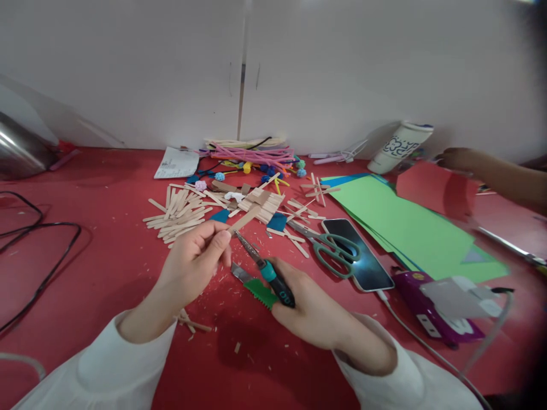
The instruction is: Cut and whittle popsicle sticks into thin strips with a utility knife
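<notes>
Pinched in my left hand is a flat wooden craft stick, slanting up and to the right. My right hand is closed around a tool with a black-and-teal handle and a narrow metal front; it looks like needle-nose pliers. Its tip is at the stick's lower end, close to my left fingers. Just below the tool is a green utility knife with its blade out, partly behind my right hand; whether that hand touches it, I cannot tell.
Loose craft sticks lie in a pile beyond my left hand. Scissors rest on a phone beside green paper. Pipe cleaners lie at the back. At right, another person's hand is by red paper.
</notes>
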